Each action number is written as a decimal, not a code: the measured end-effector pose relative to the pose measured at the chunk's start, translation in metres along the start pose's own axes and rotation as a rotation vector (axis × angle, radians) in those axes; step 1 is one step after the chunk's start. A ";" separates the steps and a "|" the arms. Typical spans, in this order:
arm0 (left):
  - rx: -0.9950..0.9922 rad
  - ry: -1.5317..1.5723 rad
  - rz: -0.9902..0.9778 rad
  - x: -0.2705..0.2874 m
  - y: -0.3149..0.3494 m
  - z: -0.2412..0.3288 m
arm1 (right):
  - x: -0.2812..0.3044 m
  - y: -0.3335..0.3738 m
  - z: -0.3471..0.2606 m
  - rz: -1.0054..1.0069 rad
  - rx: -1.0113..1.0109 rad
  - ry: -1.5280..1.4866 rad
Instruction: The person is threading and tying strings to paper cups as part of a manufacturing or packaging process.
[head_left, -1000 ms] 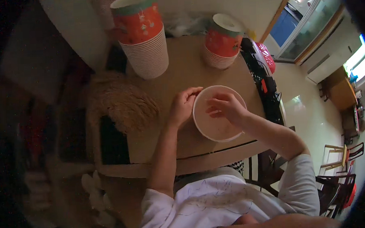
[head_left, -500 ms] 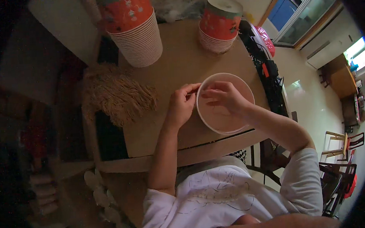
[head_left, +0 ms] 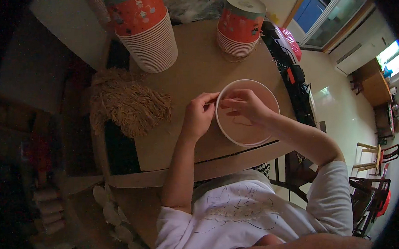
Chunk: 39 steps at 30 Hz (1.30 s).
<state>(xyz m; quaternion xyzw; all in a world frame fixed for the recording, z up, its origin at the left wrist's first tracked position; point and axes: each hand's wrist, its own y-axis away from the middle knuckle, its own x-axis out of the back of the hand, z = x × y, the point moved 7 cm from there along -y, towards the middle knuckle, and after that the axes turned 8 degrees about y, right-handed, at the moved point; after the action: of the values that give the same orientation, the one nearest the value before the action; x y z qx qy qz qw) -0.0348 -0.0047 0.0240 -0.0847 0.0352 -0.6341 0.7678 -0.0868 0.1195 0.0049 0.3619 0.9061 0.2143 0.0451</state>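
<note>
A large round paper bucket with a white rim stands tilted on the table, its open top toward me. At its left rim, my left hand is closed, thumb and forefinger pinching at the wall. My right hand reaches inside with curled fingers, its fingertips by the inner left wall opposite the left hand. A thin brown string shows in a loose loop beneath the right fingers and appears to run up to them; the fingertips themselves are partly hidden. To the left lies a shaggy bundle of brown strings.
A tall stack of red-and-white paper buckets stands at the back left, and a shorter stack at the back right. Brown cardboard covers the table. Black items line its right edge. Chairs stand beyond on the right.
Both hands stay nearly in place at the bucket. More of the string loop shows beneath the right fingers now. The bucket has shifted very slightly right.
</note>
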 end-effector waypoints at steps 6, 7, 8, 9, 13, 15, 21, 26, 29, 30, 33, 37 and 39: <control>-0.004 0.000 0.005 0.000 0.000 -0.003 | 0.001 -0.002 0.000 0.008 -0.008 0.023; 0.007 -0.018 -0.002 0.000 0.000 -0.003 | 0.001 -0.003 -0.001 -0.003 0.003 0.044; 0.007 -0.018 0.000 0.000 0.000 -0.002 | 0.000 -0.003 -0.002 -0.013 0.014 0.064; -0.014 -0.067 0.003 0.000 0.001 0.006 | -0.001 -0.003 -0.002 -0.014 0.014 0.065; -0.074 -0.172 0.023 0.001 0.003 0.013 | 0.000 -0.003 0.000 0.024 0.042 0.077; -0.086 -0.223 0.034 0.000 0.006 0.022 | 0.001 -0.002 -0.001 0.023 0.050 0.075; -0.055 -0.141 0.060 -0.006 -0.002 0.009 | 0.012 0.014 -0.018 0.052 0.035 0.167; 0.171 0.171 0.058 0.009 0.002 -0.008 | -0.023 0.064 -0.098 0.073 0.691 0.522; 0.289 0.404 0.028 0.002 -0.005 -0.018 | -0.071 0.080 -0.079 -0.105 0.683 1.043; 0.423 0.498 -0.021 -0.008 -0.007 -0.022 | -0.099 0.098 -0.081 -0.113 0.945 1.695; 0.631 0.691 -0.065 -0.007 0.002 -0.028 | -0.142 0.087 -0.062 -0.151 0.815 1.997; 0.724 0.776 -0.116 -0.007 0.006 -0.047 | -0.141 0.076 -0.064 -0.042 1.013 2.032; 0.457 0.735 0.129 -0.005 0.020 -0.063 | -0.126 0.066 -0.104 -0.114 1.004 2.141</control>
<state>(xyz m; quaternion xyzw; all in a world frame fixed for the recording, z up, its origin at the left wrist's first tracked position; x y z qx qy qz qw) -0.0267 -0.0013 -0.0417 0.3208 0.1702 -0.5644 0.7413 0.0232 0.0406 0.1175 -0.0654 0.4803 0.0262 -0.8743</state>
